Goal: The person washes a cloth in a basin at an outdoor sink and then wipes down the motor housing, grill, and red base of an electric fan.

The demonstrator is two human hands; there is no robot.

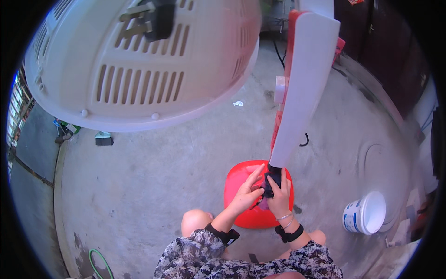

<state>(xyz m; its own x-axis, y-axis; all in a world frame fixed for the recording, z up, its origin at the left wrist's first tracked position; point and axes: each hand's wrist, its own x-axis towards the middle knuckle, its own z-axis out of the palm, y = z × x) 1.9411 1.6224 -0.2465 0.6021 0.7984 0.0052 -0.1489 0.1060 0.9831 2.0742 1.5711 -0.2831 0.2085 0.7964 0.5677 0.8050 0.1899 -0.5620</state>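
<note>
A long white and red plastic piece (304, 88) stands upright in front of me, its narrow lower end above a red stool (232, 186). My right hand (278, 197) is wrapped around a small black piece (272, 181) at that lower end. Close on the left, my left hand (247, 194) has its fingers stretched out, with the thumb by the black piece; whether it touches is hard to tell. Something purplish, partly hidden by my hands, lies on the stool. At the upper left looms a large white slotted plastic shell (139, 111), with a black and metal fitting (155, 21) on it.
A white and blue bucket (372, 213) is on the concrete floor at the right. A green hose (98, 262) curls at the lower left. Farther off at the left lies a brush head (104, 138). Dark doors (395, 51) stand at the upper right.
</note>
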